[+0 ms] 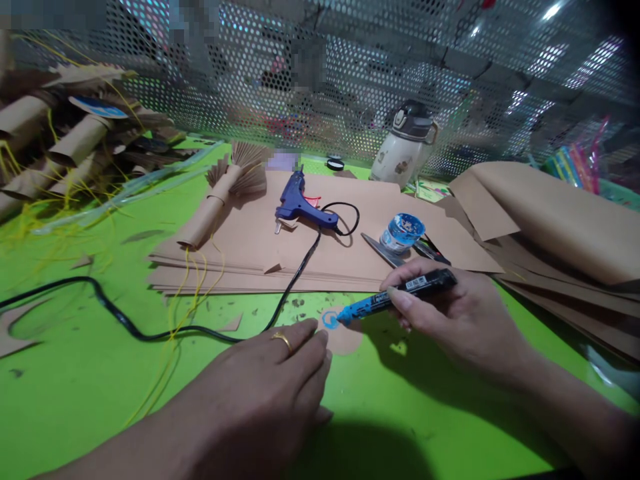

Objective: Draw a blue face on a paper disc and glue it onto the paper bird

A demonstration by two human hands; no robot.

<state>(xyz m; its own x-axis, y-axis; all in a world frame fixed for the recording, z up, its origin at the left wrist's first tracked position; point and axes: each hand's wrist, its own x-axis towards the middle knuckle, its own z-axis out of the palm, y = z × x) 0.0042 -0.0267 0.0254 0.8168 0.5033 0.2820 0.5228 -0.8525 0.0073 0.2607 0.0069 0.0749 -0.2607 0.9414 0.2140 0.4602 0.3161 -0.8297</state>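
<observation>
A marker (400, 297) with a black barrel and blue-stained front is pinched in my right hand (455, 320). Its tip touches a small round brown paper disc (345, 339) that lies on the green table. Blue ring-shaped strokes (330, 319) show on the disc beside the tip. My left hand (280, 380), with a gold ring, rests flat with fingers stretched out, its fingertips at the disc's left edge. Just beyond my right hand, a small jar with blue paint (403, 232) stands on brown paper sheets (240, 260), next to scissors (383, 252).
A blue glue gun (305, 203) lies on the sheets, its black cord (120, 323) running left. Beside it is a rolled paper piece with a pleated fan (213, 207). More such rolls (83, 140) pile up at left. A bottle (403, 147) and a large folded paper (560, 213) stand behind.
</observation>
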